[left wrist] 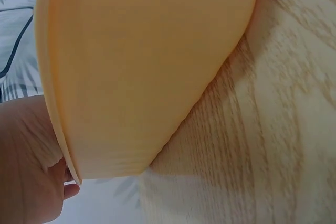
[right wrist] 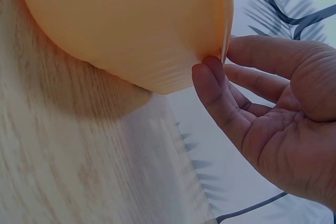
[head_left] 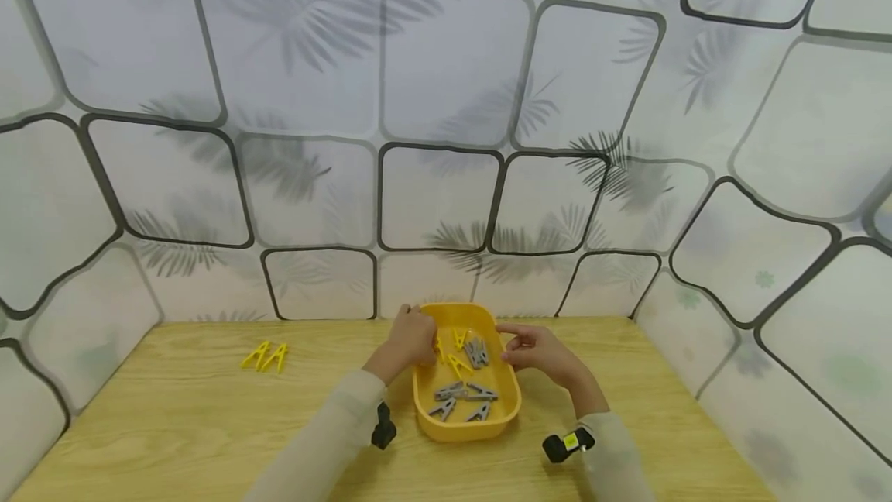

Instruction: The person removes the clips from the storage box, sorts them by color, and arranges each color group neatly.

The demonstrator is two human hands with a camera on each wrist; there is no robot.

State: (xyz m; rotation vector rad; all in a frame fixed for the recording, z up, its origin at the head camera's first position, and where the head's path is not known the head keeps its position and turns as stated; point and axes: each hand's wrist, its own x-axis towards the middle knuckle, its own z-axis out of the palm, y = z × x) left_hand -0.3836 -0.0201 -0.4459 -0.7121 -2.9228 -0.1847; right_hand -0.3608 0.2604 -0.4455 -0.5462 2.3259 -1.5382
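A yellow plastic basket (head_left: 468, 431) stands on the wooden table, with several grey clothespins (head_left: 479, 392) and a few yellow clothespins (head_left: 458, 365) inside. My left hand (head_left: 413, 337) reaches over the left rim, fingers bent. One yellow clothespin (head_left: 438, 348) shows right beside it. In the left wrist view, the rim hides most of the left fingertips, so what they hold is unclear. On the opposite side, my right hand (head_left: 540, 351) pinches the right rim. The right wrist view shows the rim between the right-hand fingers (right wrist: 210, 85), some of them against the outer wall.
Two yellow clothespins (head_left: 266, 356) lie on the table (head_left: 174, 424) to the left of the basket. A patterned wall covering (head_left: 446, 200) rises behind the table and along both sides. Small black devices (head_left: 383, 426) are strapped at both wrists.
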